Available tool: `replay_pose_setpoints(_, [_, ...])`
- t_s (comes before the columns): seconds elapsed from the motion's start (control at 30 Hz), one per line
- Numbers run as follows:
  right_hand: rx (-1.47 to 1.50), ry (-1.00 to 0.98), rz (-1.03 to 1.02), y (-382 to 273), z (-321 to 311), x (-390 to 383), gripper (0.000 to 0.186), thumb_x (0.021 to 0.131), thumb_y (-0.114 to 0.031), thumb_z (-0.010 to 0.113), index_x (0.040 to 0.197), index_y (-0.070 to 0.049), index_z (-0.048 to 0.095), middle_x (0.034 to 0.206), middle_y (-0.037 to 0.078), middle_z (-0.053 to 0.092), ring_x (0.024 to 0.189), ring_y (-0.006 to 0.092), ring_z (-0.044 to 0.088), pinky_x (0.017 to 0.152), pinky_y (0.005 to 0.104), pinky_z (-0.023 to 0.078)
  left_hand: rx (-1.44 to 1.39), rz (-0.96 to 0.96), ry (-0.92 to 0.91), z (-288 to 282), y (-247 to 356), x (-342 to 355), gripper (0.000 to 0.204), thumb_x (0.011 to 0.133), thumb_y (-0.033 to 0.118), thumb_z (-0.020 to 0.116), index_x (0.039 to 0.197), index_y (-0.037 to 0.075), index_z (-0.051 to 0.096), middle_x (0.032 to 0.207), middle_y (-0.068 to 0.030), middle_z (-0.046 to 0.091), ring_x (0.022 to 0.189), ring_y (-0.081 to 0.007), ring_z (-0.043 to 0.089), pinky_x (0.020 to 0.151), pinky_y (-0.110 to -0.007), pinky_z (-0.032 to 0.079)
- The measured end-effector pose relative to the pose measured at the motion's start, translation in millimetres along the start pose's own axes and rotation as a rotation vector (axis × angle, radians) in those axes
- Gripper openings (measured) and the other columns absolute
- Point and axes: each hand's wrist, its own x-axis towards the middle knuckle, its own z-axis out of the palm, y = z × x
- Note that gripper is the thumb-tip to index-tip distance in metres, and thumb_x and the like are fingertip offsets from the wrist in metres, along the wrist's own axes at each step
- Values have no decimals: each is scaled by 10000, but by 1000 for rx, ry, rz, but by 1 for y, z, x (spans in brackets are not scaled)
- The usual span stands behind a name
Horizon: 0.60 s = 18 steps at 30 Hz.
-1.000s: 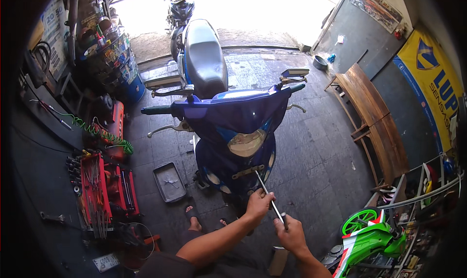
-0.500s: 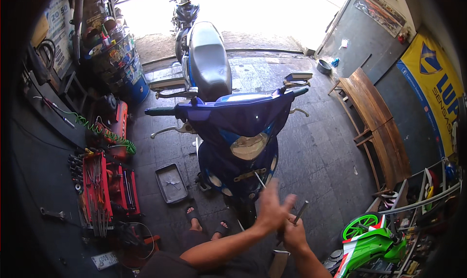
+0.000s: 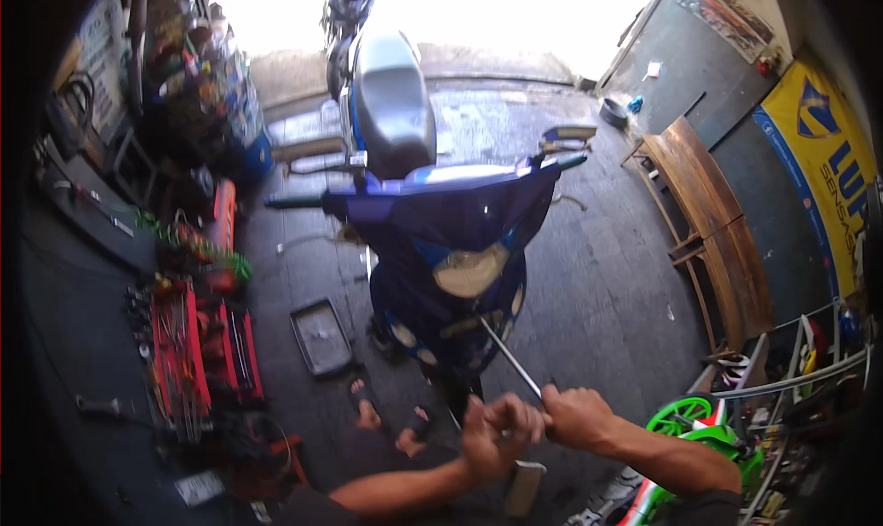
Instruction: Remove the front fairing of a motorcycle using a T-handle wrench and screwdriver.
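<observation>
A blue scooter point(image 3: 441, 241) stands in front of me, its front cover facing me. My right hand point(image 3: 575, 416) grips the handle end of a long metal screwdriver point(image 3: 510, 360); the shaft slants up-left to the lower front of the scooter. My left hand point(image 3: 497, 439) is closed right beside the right hand at the tool's handle, touching it. My sandalled feet point(image 3: 391, 416) show below the front wheel.
A red open toolbox point(image 3: 198, 356) with several tools lies on the floor at left, and a dark tray point(image 3: 322, 337) sits beside the scooter. A wooden bench point(image 3: 713, 227) stands at right. A green toy vehicle point(image 3: 699, 420) and a rack are at lower right.
My left hand was raised with fingers spread half a second ago; now it is closed beside my right hand at the screwdriver handle. The view has shifted closer to the scooter.
</observation>
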Motion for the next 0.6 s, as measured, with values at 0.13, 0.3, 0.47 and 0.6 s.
replay_pose_setpoints(0.13, [-175,48,-14,-2,7,-4,152,833,-182,530,811,-32,534,685,182,668,648,355,684,564,480,530,245,-433,726,-20,4,11,612,943,614,359,966,36,560,872,-95,574,884,-228,561,925,-415,429])
replay_pose_setpoints(0.3, [-384,553,-106,-16,12,-17,115,824,-187,552,847,-79,582,723,63,564,678,228,570,602,387,380,8,-630,326,-38,-31,45,405,1018,392,381,967,29,554,841,-51,572,795,-176,560,773,-342,474])
replay_pose_setpoints(0.47, [-87,207,-88,-38,22,-66,194,839,-211,534,936,-60,606,727,113,647,646,304,642,573,463,476,-20,-662,277,-47,-23,39,343,1010,358,429,917,57,562,624,21,386,567,-101,392,558,-270,362])
replay_pose_setpoints(0.6, [-11,318,484,-8,-3,-56,456,832,-185,526,1224,47,547,652,168,650,596,362,660,545,458,529,119,-624,253,-42,-9,31,290,1004,318,457,887,71,555,593,51,330,524,-88,317,547,-251,337])
